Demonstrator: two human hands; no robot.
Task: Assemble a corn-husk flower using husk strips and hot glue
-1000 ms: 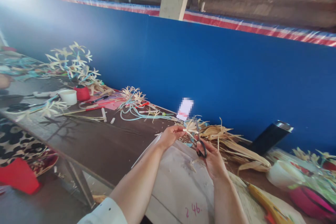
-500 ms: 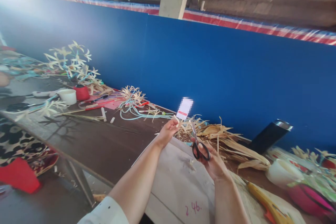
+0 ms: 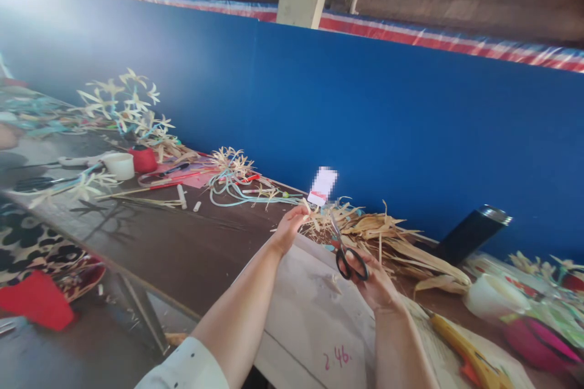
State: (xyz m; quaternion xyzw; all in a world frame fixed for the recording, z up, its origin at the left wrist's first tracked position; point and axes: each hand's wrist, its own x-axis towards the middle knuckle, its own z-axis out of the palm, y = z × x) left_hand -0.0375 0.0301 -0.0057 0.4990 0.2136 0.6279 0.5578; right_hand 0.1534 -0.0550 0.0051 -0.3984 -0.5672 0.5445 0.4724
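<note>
One held pair of black-handled metal scissors (image 3: 340, 248), two wide white cylinders (image 3: 119, 168) (one per side), one black cylindrical metal-capped flask (image 3: 474, 234).

1. Scissors (image 3: 340, 247): black looped handles and slim metal blades, held in the right hand (image 3: 371, 282), just right of and below the frame's center. They stand at a slant, tips toward the top and slightly left, handles toward the lower right; how far the blades part is too blurred to tell.
2. Pale piece (image 3: 305, 205): small, cream-colored, pinched at the fingertips of the left hand (image 3: 291, 228), near the frame's center, apart from the blades; its full shape is unclear.
</note>
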